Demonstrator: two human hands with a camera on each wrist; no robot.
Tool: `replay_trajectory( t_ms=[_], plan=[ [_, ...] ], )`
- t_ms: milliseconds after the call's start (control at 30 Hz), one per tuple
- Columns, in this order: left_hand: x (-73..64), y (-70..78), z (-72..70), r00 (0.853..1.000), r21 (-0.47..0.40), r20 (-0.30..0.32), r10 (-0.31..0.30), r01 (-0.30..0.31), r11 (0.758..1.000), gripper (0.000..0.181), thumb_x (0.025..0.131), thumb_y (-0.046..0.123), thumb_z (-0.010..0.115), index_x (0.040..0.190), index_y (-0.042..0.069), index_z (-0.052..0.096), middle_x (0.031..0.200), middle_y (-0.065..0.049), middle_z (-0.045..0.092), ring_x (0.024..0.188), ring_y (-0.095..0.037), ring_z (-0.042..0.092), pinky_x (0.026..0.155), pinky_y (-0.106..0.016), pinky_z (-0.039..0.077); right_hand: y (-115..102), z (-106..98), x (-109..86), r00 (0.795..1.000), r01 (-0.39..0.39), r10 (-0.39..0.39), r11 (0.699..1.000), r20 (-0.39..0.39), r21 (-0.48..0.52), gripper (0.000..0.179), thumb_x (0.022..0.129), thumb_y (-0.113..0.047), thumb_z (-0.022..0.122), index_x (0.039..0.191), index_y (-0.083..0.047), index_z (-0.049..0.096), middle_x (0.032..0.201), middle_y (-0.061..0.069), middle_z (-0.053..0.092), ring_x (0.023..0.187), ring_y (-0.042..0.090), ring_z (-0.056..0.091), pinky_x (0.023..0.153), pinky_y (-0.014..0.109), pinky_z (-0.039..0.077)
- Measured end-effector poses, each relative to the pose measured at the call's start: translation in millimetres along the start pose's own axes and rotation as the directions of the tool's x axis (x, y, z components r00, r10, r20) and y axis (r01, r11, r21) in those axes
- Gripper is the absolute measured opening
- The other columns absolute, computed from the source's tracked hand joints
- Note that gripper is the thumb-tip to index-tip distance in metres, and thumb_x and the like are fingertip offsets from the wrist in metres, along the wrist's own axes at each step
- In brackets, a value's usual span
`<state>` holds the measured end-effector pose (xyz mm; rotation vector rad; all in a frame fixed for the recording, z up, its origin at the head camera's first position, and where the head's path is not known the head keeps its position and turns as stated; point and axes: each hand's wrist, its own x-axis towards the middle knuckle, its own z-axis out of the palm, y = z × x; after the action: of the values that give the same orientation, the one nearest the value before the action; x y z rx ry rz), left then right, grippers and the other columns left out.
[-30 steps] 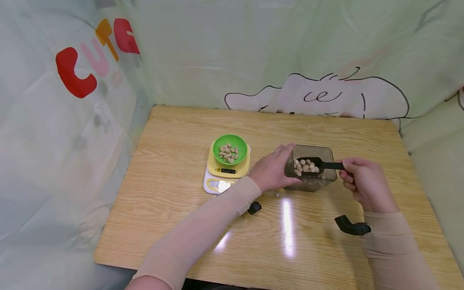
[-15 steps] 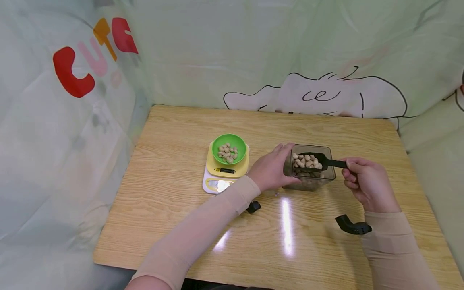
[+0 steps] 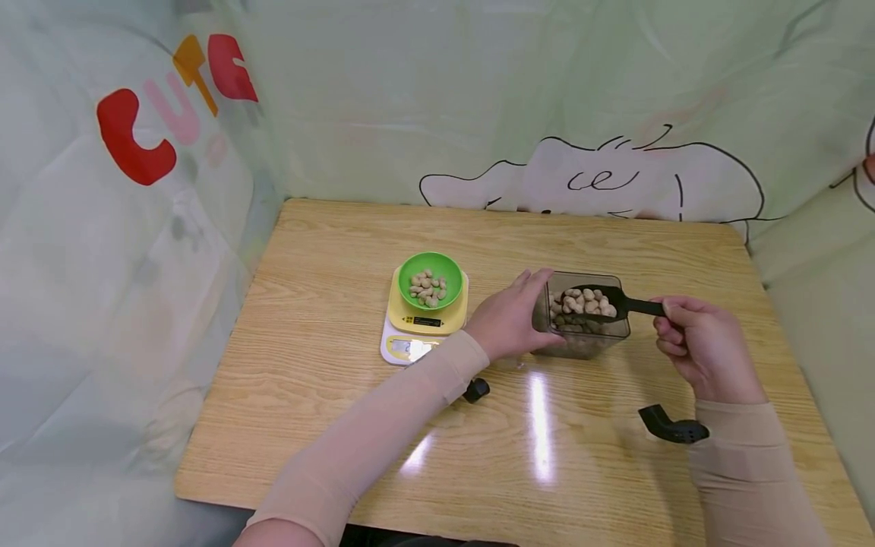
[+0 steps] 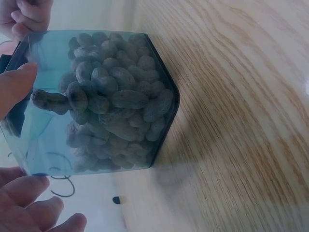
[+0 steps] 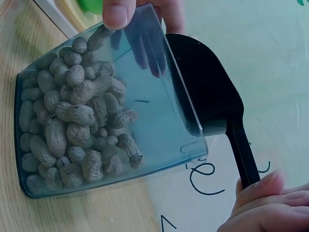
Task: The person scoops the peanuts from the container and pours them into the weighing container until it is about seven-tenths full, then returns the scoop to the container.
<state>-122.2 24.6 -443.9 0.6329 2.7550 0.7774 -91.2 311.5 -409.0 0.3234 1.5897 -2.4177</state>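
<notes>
My left hand (image 3: 509,317) holds a clear tinted plastic box (image 4: 46,140) at its left end, thumb on the near side and fingers on the far side. Unshelled peanuts (image 5: 75,113) fill the lower part of this box. The handle of a black scoop (image 5: 207,82) is pinched by my right hand (image 3: 707,346), to the right of the box. In the head view, a heap of peanuts (image 3: 588,301) lies in the scoop's bowl. The right wrist view shows the scoop at the box's open top, its tip partly hidden behind the wall.
Left of the box, a green bowl (image 3: 447,271) with several peanuts stands on a yellow and white kitchen scale (image 3: 444,325). My left forearm partly covers the scale's display. Printed curtains border the wooden table (image 3: 328,304). Black curved pieces (image 3: 673,427) show beside both wrists.
My right hand has moved slightly right, and the scoop has risen from among the peanuts in the box to its top, carrying a heap. The left hand keeps its hold.
</notes>
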Motion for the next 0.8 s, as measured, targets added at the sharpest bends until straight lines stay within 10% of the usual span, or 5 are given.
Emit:
replay_trajectory(
  t_ms=[367, 800],
  plan=[
    [1.2, -0.7, 0.3, 1.0, 0.023, -0.004, 0.026, -0.025, 0.999, 0.115, 0.089, 0.065, 0.081, 0.174, 0.026, 0.015, 0.18, -0.002, 0.028, 0.165, -0.025, 0.032, 0.113, -0.043, 0.058, -7, 3, -1.9, 0.999, 0.03, -0.031, 0.999, 0.033, 0.028, 0.029, 0.113, -0.008, 0.05, 0.101, 0.001, 0.075, 0.07, 0.005, 0.061, 0.053, 0.012, 0.043, 0.05, 0.029, 0.01],
    [0.3, -0.8, -0.1, 0.999, 0.043, -0.003, 0.054, -0.054, 0.998, 0.114, 0.091, 0.066, 0.078, 0.175, 0.022, 0.015, 0.183, -0.003, 0.017, 0.169, -0.025, 0.02, 0.133, -0.041, 0.035, -24, 7, 0.3, 0.995, 0.066, -0.071, 0.995, 0.063, 0.076, 0.031, 0.114, -0.005, 0.046, 0.099, 0.003, 0.072, 0.069, 0.006, 0.059, 0.059, 0.018, 0.024, 0.052, 0.028, 0.007]
  ],
)
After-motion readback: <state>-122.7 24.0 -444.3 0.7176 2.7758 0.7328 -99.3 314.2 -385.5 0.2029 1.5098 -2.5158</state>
